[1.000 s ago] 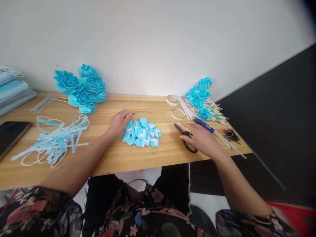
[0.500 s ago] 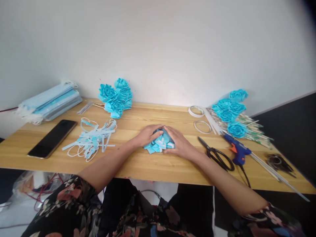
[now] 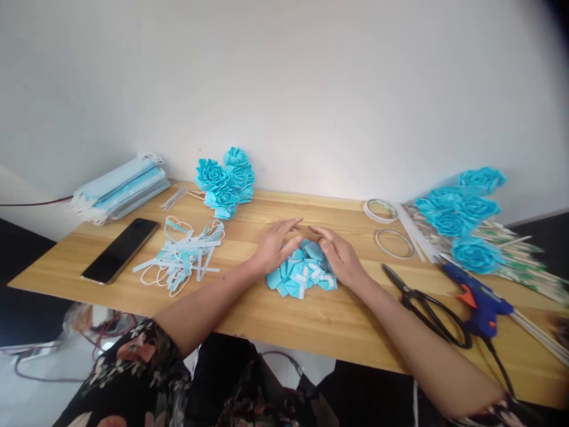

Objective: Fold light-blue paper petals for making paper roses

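Note:
A small heap of folded blue petal pieces lies in the middle of the wooden table. My left hand rests at the heap's left side, fingers stretched out and slightly apart. My right hand lies on the heap's right side, fingers extended over the pieces. The fingertips of both hands nearly meet above the heap. Neither hand grips anything.
Black scissors and a blue glue gun lie to the right. Two tape rings and blue paper roses on sticks sit at back right. At the left are cut mask strips, a phone, stacked masks and more roses.
My right hand left the scissors and came to the petal heap. Both hands cupped the heap together, then loosened and now lie spread at its sides. The view shifted left.

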Demonstrator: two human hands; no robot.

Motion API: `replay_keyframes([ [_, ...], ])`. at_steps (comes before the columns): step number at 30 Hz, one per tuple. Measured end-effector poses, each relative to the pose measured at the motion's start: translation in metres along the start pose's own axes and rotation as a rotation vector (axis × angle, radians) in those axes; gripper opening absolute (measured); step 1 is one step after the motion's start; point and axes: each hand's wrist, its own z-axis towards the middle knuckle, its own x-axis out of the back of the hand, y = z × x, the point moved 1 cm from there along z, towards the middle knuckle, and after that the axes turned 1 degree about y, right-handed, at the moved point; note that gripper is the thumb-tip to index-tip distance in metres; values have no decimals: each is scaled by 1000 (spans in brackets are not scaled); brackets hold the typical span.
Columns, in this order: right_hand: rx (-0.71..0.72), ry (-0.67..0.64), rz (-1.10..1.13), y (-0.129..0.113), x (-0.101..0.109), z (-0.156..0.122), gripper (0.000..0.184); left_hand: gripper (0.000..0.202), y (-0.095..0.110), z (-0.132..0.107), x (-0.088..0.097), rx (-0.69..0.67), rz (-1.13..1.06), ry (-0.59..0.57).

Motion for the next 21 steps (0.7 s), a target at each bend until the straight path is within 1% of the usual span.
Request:
replay_keyframes([
  [2, 24, 57, -74, -1, 3, -1, 53, 47, 4, 0, 2, -108, 137, 8],
  [4, 56, 79, -122, -2, 5, -1, 50, 47, 9, 0, 7, -167, 238, 37],
  [7, 89, 68, -172, -1, 6, -1, 48, 47, 22, 1, 23, -143, 356, 151],
  [8, 95, 62, -182, -1, 6, -1, 48, 48, 27, 2, 32, -119, 389, 205],
  [10, 102, 55, -195, 0, 5, -1, 48, 53, 39, 3, 55, -58, 448, 341],
  [12, 103, 43, -201, 1, 5, -2, 48, 62, 46, 4, 84, 16, 512, 461],
  [13, 101, 37, -202, 1, 5, -2, 48, 67, 46, 5, 100, 55, 548, 511],
  [15, 101, 27, -203, 0, 5, -1, 47, 80, 37, 6, 131, 96, 582, 557],
  [17, 98, 22, -204, -1, 5, -1, 47, 91, 15, 7, 158, 127, 583, 555],
  [19, 88, 12, -210, -2, 6, 0, 48, 99, -15, 7, 177, 178, 573, 524],
  [21, 76, -1, -220, -3, 6, 0, 47, 105, -43, 8, 187, 226, 553, 469],
])
